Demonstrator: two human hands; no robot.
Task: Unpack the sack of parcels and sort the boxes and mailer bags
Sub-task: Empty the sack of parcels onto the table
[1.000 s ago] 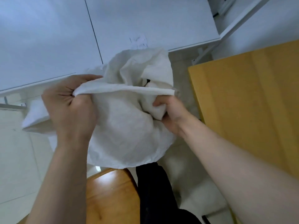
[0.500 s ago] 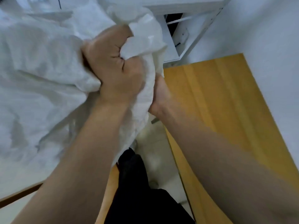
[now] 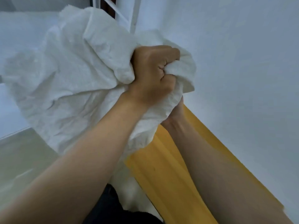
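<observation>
1. A plain white wall (image 3: 242, 62) fills the space to the right of both hands. A yellow wooden table top (image 3: 169, 175) runs under the right forearm, and a pale floor (image 3: 24, 159) lies down to the left of the left forearm.
2. The left hand (image 3: 153, 73) is clenched in a tight fist, with a bunch of the white sack (image 3: 72, 78) crushed inside its curled fingers.
3. The sack is up in the air. Its crumpled bulk spreads left of and beyond that fist, and a fold wraps round the fist's right side and hangs below it.
4. The right hand (image 3: 177, 110) sits just beneath the left fist, against the hanging fabric. Only its wrist end shows; the sack covers the fingers, so its grip cannot be told.
5. White frame bars (image 3: 134, 13) stand beyond the fist, above the sack.
6. Dark clothing (image 3: 110, 207) shows between the 2 forearms.
</observation>
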